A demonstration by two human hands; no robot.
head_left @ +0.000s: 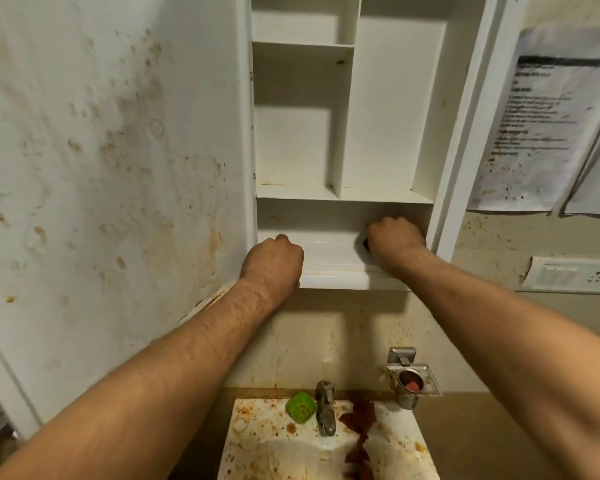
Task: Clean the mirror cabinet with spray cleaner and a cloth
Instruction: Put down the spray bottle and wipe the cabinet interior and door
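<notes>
The white cabinet (347, 195) stands open, its shelves bare and rust-stained along the edges. My left hand (274, 265) is a closed fist resting on the left end of the bottom ledge (336, 268), with nothing visible in it. My right hand (394, 237) reaches into the right end of the lowest compartment, fingers curled down over a small dark object (365, 244). Only a sliver of that object shows, so I cannot tell what it is. No spray bottle is in view.
A large stained white panel (118, 168) fills the left side. Below are a dirty sink (257, 427) with a faucet (326, 410), a green item (301, 407), a brown rag-like smear (359, 431) and a metal holder (411, 379). A printed notice (541, 116) and a switch plate (568, 275) are on the right wall.
</notes>
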